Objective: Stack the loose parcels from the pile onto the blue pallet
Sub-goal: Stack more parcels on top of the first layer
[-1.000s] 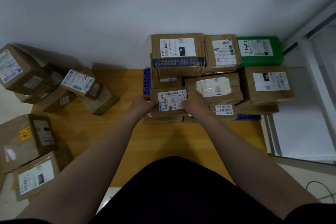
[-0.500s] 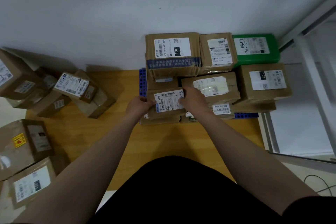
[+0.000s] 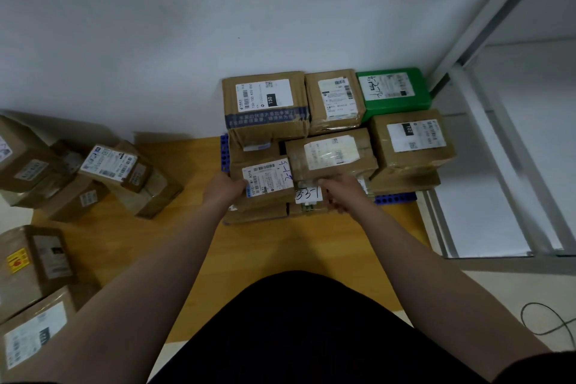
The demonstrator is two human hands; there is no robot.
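The blue pallet (image 3: 225, 153) lies against the wall under a stack of parcels: a large brown box (image 3: 265, 121), a smaller brown box (image 3: 335, 117), a green parcel (image 3: 394, 103) and more brown boxes (image 3: 411, 159). A small brown parcel with a white label (image 3: 268, 181) sits at the stack's front left. My left hand (image 3: 222, 189) grips its left edge. My right hand (image 3: 342, 194) is off that parcel, fingers loose, beside a lower parcel marked "3-3-1" (image 3: 308, 195). The loose pile (image 3: 107, 163) lies on the left.
More loose brown parcels (image 3: 34, 262) lie at the far left and lower left (image 3: 34, 332). A white metal rack frame (image 3: 498, 146) stands right of the pallet. A cable (image 3: 553, 321) lies on the floor at lower right. The wooden floor (image 3: 311, 246) spreads in front of the stack.
My right hand has come off the small labelled parcel and moved right and down, uncovering the "3-3-1" label. The parcel now rests on the stack; my left hand stays at its left edge.
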